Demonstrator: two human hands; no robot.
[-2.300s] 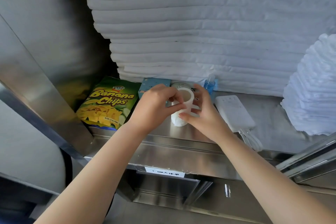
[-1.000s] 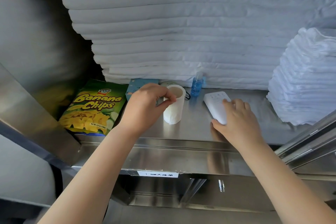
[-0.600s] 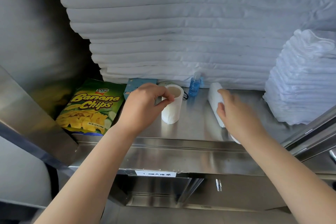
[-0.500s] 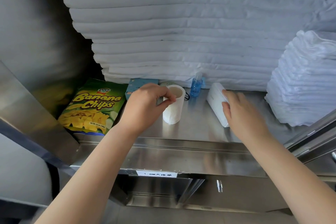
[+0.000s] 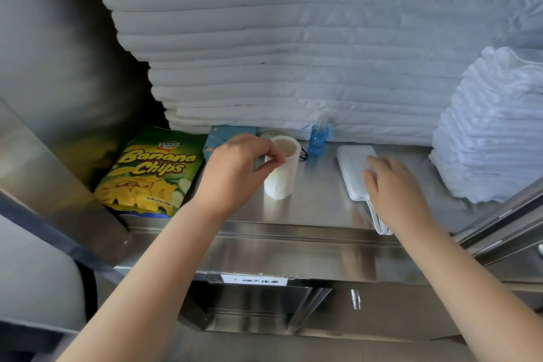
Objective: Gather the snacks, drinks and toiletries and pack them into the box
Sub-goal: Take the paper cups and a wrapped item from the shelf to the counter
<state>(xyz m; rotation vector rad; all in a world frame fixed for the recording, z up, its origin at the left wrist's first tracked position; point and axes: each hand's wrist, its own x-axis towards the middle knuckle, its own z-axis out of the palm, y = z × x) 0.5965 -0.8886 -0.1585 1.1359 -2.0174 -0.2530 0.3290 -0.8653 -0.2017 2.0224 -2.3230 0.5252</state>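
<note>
A white toilet paper roll [image 5: 280,176] stands upright on the steel shelf [image 5: 320,209]. My left hand [image 5: 238,167] pinches its upper left rim between thumb and forefinger. To the right a white power bank [image 5: 351,164] lies flat, and my right hand [image 5: 393,185] rests on its near right part with the fingers laid over it. A green banana chips bag [image 5: 147,173] lies at the left. Behind my left hand are a teal box [image 5: 220,138] and a small blue spray bottle [image 5: 318,138]. No packing box is in view.
A tall stack of folded white linen [image 5: 293,53] fills the back of the shelf, and a pile of white towels [image 5: 493,132] sits at the right. A white cable [image 5: 380,220] hangs from the power bank over the shelf's front edge. A steel wall closes the left side.
My right hand left the roll and went to the power bank, tipped it up on edge, and it now lies flat again under the hand. My left hand stayed at the roll's rim.
</note>
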